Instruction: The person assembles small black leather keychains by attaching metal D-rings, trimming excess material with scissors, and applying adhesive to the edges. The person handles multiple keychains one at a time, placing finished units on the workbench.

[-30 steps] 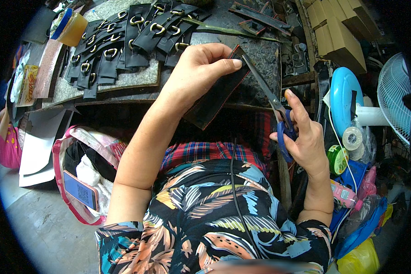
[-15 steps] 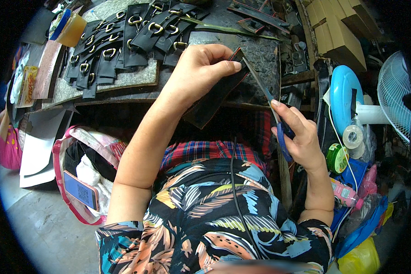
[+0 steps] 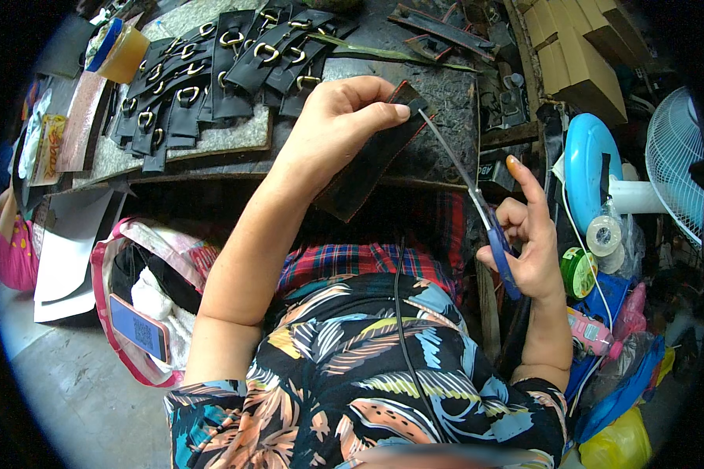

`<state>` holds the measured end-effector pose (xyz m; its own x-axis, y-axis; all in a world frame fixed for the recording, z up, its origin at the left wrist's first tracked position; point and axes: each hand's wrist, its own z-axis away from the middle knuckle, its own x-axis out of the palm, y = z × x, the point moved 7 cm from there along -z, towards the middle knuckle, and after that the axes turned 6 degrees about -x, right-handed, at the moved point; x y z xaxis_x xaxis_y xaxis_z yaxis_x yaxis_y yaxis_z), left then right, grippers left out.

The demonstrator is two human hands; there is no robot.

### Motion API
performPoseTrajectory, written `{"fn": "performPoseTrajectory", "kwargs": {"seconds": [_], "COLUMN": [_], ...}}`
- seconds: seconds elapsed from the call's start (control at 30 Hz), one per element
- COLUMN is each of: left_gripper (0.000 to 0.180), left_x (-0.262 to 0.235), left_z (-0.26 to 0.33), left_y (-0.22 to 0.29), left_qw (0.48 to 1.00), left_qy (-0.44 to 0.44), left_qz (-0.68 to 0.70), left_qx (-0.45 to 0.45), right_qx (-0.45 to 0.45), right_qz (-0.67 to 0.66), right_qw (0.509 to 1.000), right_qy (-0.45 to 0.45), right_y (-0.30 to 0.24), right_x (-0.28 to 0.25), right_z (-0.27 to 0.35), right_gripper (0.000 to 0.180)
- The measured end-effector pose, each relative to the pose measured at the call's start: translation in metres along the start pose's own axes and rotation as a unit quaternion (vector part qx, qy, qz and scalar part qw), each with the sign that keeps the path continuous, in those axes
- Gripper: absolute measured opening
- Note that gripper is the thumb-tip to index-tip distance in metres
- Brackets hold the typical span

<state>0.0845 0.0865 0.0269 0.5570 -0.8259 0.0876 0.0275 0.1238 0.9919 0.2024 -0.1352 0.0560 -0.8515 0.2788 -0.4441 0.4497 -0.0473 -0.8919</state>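
My left hand point(image 3: 353, 117) pinches a flat black strip point(image 3: 368, 168) with reddish edges near its upper end. The strip slants down toward my lap, in front of the bench edge. My right hand point(image 3: 530, 234) grips blue-handled scissors point(image 3: 499, 246) with thumb and curled fingers, while its index finger points up, off the handles. The blades reach up and left, their tip close to the strip's upper right edge; whether they touch cannot be seen. Beyond my left hand, several black straps point(image 3: 250, 66) with gold-coloured metal rings lie piled on the bench.
More red-edged strips point(image 3: 438, 31) lie at the back of the dark bench point(image 3: 446, 94). Cardboard boxes point(image 3: 579, 70), a fan point(image 3: 677, 164) and tape rolls point(image 3: 605, 234) stand on the right. At lower left, a bag point(image 3: 102, 313) holds a phone point(image 3: 139, 328).
My right hand has moved slightly right and down with the scissors, and its index finger has lifted away from them. The left hand and strip have barely moved.
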Motion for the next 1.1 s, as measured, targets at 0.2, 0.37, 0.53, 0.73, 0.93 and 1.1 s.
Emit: {"fn": "performPoseTrajectory", "kwargs": {"seconds": [0.2, 0.37, 0.53, 0.73, 0.93, 1.1], "left_gripper": [0.019, 0.017, 0.016, 0.016, 0.017, 0.018], "left_x": [0.002, 0.002, 0.003, 0.003, 0.004, 0.004], "left_z": [0.001, 0.002, 0.003, 0.001, 0.001, 0.002], "left_y": [-0.002, 0.001, 0.001, 0.001, -0.001, 0.0], "left_qw": [0.997, 0.999, 0.998, 1.0, 0.999, 1.0], "left_qy": [0.0, -0.011, -0.031, -0.019, -0.029, -0.021], "left_qz": [0.07, 0.042, 0.046, 0.015, 0.021, 0.007], "left_qx": [-0.009, -0.003, -0.021, -0.001, -0.014, -0.009], "right_qx": [0.028, 0.002, -0.005, 0.028, 0.089, 0.101], "right_qz": [0.067, 0.088, 0.082, -0.048, -0.156, -0.221], "right_qw": [0.997, 0.995, 0.996, 0.998, 0.984, 0.97], "right_qy": [0.032, 0.048, 0.038, 0.021, 0.016, 0.005], "right_y": [-0.006, -0.012, -0.009, 0.004, 0.014, 0.017], "right_x": [-0.003, -0.002, -0.001, 0.002, 0.007, 0.011], "right_z": [0.002, 0.003, 0.002, -0.001, 0.0, -0.004], "right_gripper": [0.104, 0.103, 0.102, 0.104, 0.107, 0.105]}}
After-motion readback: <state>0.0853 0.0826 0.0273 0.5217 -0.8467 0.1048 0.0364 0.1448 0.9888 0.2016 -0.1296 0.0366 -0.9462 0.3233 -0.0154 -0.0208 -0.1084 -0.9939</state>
